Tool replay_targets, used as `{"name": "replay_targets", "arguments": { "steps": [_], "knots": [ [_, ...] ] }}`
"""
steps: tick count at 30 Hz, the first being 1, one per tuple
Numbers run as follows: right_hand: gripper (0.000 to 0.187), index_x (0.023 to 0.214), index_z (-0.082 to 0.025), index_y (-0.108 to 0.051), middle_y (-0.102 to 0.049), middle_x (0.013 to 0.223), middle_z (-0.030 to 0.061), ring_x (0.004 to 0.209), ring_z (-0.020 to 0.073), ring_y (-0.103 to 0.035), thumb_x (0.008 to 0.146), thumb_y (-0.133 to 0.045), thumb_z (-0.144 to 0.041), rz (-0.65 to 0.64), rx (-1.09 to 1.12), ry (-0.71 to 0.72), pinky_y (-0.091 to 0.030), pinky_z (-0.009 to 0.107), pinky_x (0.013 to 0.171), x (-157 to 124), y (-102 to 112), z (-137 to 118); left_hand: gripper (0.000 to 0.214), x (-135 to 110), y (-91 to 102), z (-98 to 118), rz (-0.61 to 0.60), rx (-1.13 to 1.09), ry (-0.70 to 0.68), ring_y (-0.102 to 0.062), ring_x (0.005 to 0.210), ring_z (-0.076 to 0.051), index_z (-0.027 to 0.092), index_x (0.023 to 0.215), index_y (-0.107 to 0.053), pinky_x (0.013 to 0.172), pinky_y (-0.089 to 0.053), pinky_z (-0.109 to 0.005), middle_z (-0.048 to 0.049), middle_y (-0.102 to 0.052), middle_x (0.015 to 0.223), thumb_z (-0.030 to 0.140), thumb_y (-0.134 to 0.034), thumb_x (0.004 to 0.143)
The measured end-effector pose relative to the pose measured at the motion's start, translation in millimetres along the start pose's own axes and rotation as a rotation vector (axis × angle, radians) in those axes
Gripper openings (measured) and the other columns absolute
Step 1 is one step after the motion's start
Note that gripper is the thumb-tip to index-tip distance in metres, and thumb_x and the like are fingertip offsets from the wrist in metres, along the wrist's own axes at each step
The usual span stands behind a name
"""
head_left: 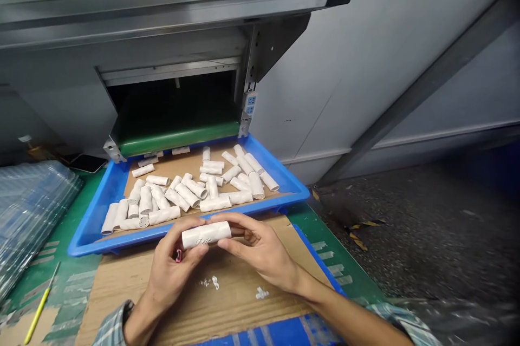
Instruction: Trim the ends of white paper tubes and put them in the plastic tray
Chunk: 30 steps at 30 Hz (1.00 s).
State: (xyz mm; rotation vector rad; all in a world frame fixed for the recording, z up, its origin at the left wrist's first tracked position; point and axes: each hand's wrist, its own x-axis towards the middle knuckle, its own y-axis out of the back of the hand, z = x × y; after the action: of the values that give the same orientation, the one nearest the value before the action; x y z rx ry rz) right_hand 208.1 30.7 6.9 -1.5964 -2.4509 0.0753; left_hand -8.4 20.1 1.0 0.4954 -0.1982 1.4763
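Note:
My left hand (174, 265) and my right hand (260, 248) both grip a white wrapped cylinder (206, 235) from either end, holding it just above the cardboard sheet (182, 308) on the bench. A small pink object (179, 255) shows at the fingers of my left hand. Just beyond my hands, a blue plastic tray (122, 237) lined with brown cardboard holds several similar white cylinders (215, 194), lying loose at mixed angles. White scraps (213, 282) lie on the cardboard sheet below my hands.
A green conveyor belt (179, 137) comes out of a dark opening in a grey machine (170, 26) behind the tray. Plastic-wrapped sheets (28, 216) lie at the left, with a yellow-handled tool (40, 302). The bench edge drops to a speckled floor (406, 227) at the right.

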Motion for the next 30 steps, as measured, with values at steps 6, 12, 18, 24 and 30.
{"name": "replay_targets", "arguments": {
  "steps": [6, 12, 18, 24, 30],
  "knots": [
    [0.036, 0.134, -0.029, -0.072, -0.078, 0.128, 0.0062, 0.106, 0.0231, -0.079, 0.102, -0.07, -0.045, -0.079, 0.08, 0.03, -0.065, 0.039, 0.1, -2, -1, -11, 0.029, -3, 1.0, 0, 0.007, 0.107, -0.086, -0.081, 0.1, -0.025, 0.023, 0.114, -0.081, 0.087, -0.067, -0.03, -0.0093, -0.084, 0.113, 0.044, -0.078, 0.095],
    [0.036, 0.13, -0.025, -0.075, -0.08, 0.117, 0.0072, 0.099, 0.0221, -0.077, 0.103, -0.066, -0.047, -0.057, 0.028, 0.069, -0.064, 0.035, 0.092, -3, -1, -16, 0.026, -5, 2.3, -3, -0.024, 0.213, -0.238, -0.082, 0.096, -0.023, 0.026, 0.12, -0.081, 0.088, -0.066, -0.03, -0.0085, -0.084, 0.111, 0.039, -0.077, 0.097],
    [0.034, 0.128, -0.022, -0.075, -0.079, 0.122, 0.0091, 0.103, 0.0224, -0.075, 0.106, -0.062, -0.045, -0.067, 0.012, 0.157, -0.063, 0.035, 0.092, -4, -3, -20, 0.031, -4, 1.2, -1, -0.059, 0.195, -0.386, -0.078, 0.08, -0.016, 0.024, 0.13, -0.075, 0.063, -0.06, -0.019, -0.0074, -0.084, 0.105, 0.025, -0.076, 0.099],
    [0.029, 0.124, -0.023, -0.076, -0.077, 0.124, 0.0086, 0.11, 0.0224, -0.073, 0.106, -0.062, -0.041, -0.056, 0.035, 0.212, -0.061, 0.034, 0.093, -5, -3, -18, 0.031, -8, -0.6, 1, -0.08, 0.222, -0.417, -0.073, 0.075, -0.014, 0.022, 0.132, -0.072, 0.06, -0.056, -0.019, -0.0063, -0.08, 0.098, 0.022, -0.073, 0.101],
    [0.027, 0.122, -0.021, -0.076, -0.077, 0.122, 0.0094, 0.11, 0.0214, -0.072, 0.107, -0.063, -0.04, -0.056, 0.058, 0.246, -0.059, 0.033, 0.093, -4, -4, -18, 0.034, -11, -0.7, 0, -0.099, 0.203, -0.418, -0.07, 0.073, -0.013, 0.02, 0.134, -0.07, 0.064, -0.056, -0.02, -0.0065, -0.077, 0.094, 0.018, -0.073, 0.101]
  ]
}}
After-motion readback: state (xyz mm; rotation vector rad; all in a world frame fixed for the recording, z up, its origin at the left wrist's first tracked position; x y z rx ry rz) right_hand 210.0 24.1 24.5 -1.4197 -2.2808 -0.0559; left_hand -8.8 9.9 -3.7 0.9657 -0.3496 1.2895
